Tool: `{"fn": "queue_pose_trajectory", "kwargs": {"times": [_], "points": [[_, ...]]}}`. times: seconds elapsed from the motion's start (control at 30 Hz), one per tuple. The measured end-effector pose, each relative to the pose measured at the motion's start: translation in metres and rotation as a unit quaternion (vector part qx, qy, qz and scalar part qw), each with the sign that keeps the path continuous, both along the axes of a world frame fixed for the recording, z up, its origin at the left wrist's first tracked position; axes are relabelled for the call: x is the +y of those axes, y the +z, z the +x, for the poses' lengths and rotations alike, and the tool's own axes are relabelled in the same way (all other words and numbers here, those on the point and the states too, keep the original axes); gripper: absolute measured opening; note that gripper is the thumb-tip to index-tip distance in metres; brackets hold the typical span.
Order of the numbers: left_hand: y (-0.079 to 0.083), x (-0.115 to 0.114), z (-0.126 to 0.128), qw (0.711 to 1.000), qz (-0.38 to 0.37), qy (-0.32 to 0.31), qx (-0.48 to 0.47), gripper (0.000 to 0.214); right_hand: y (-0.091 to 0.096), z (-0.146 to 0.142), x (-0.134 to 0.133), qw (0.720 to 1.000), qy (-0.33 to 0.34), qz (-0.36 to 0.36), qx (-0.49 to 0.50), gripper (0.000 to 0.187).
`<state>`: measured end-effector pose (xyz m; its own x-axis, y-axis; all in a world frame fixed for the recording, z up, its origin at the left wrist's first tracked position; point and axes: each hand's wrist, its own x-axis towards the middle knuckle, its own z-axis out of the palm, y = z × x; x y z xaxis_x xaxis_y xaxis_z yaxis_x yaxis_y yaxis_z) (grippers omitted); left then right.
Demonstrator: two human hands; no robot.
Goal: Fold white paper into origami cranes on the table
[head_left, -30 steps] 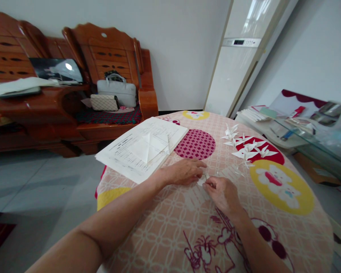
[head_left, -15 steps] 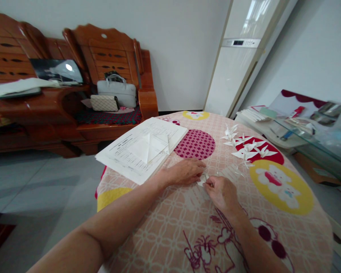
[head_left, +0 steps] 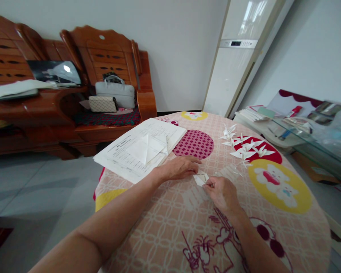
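A small folded piece of white paper (head_left: 201, 177) lies on the patterned tablecloth (head_left: 165, 227) of a round table. My left hand (head_left: 179, 168) rests palm down beside it, fingers curled, with the fingertips on the paper's far edge. My right hand (head_left: 221, 193) pinches the paper's near right corner between thumb and forefinger. Several finished white paper cranes (head_left: 246, 146) stand in a group further right on the cloth.
A stack of printed sheets (head_left: 139, 151) with a folded white square on top lies at the table's far left. Wooden benches (head_left: 102, 76) with bags stand behind. A tall white appliance (head_left: 233, 64) is in the corner; a glass shelf with clutter (head_left: 301, 129) stands right.
My left hand has slid slightly left and back, uncovering more of the small folded paper. My right hand keeps its pinch in nearly the same spot.
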<state>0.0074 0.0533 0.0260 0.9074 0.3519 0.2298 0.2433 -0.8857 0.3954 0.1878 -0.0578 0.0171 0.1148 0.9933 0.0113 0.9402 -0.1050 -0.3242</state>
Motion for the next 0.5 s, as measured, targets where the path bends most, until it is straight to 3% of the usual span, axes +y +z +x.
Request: {"fn": "queue_pose_trajectory", "kwargs": {"times": [0.27, 0.5], "points": [[-0.0040, -0.0005, 0.0016, 0.999, 0.011, -0.047, 0.013, 0.026, -0.0002, 0.0019, 0.0001, 1.000, 0.007, -0.002, 0.013, 0.016], [-0.0005, -0.0041, 0.0064, 0.993, 0.097, -0.030, 0.064, 0.023, -0.0010, 0.0029, 0.0008, 1.000, 0.016, -0.013, -0.001, 0.017]]}}
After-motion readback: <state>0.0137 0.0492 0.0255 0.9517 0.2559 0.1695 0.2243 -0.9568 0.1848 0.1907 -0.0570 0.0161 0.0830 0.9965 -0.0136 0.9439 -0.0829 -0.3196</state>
